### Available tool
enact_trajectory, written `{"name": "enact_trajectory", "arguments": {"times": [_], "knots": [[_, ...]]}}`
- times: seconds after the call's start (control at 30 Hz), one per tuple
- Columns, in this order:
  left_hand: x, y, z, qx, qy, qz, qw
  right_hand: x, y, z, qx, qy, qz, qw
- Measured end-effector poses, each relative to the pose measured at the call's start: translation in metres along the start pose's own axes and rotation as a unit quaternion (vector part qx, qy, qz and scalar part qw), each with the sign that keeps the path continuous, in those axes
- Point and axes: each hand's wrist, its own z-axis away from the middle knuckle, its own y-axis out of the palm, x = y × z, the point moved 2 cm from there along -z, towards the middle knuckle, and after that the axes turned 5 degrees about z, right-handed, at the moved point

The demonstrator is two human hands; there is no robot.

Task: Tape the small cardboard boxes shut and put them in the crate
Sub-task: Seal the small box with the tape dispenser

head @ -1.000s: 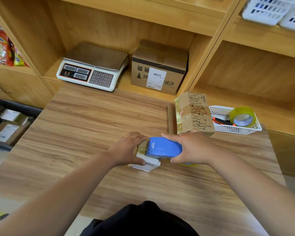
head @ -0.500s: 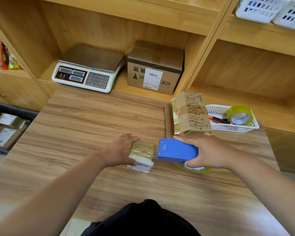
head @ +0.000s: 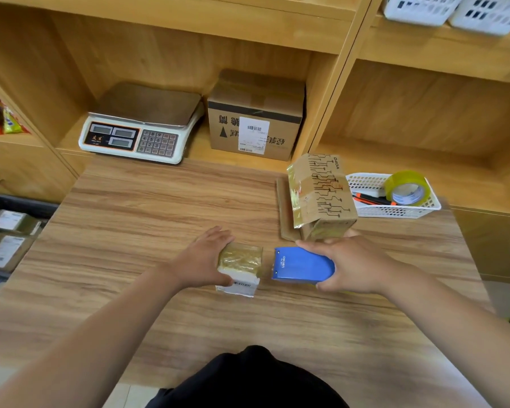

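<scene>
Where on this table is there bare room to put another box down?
Bare wood lies between the scale and the left hand, and along the table's near edge. Crowded at right: tape dispenser, printed box, white basket.

Reaching in with both bare forearms from the bottom corners, angled toward each other, wrists pretty much straight. Gripping a small box [head: 242, 260] from its left side with the left hand [head: 202, 260]: thumb hooked round the near edge, fingers wrapped over the far edge, palm snug against the side. Clamping a blue tape dispenser [head: 302, 265] from the right with the right hand [head: 357, 265], thumb down the near side, fingers curled over the far side, back of the hand up. Holding the two hands near each other, not touching.
</scene>
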Motion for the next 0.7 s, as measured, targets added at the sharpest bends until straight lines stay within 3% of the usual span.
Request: {"name": "enact_trajectory", "arguments": {"times": [0.1, 0.23, 0.37, 0.7], "knots": [[-0.025, 0.000, -0.008, 0.001, 0.015, -0.039, 0.999, -0.001, 0.003, -0.002, -0.004, 0.002, 0.006, 1.000], [-0.063, 0.011, -0.032, -0.056, 0.037, 0.037, 0.997, -0.001, 0.001, 0.001, -0.017, 0.000, 0.009, 1.000], [-0.065, 0.029, -0.044, -0.119, -0.004, -0.022, 0.993, -0.004, 0.002, 0.005, -0.013, -0.001, -0.004, 1.000], [-0.052, 0.036, -0.048, -0.114, 0.082, -0.016, 0.990, -0.014, 0.004, 0.020, -0.020, -0.031, -0.065, 0.997]]}}
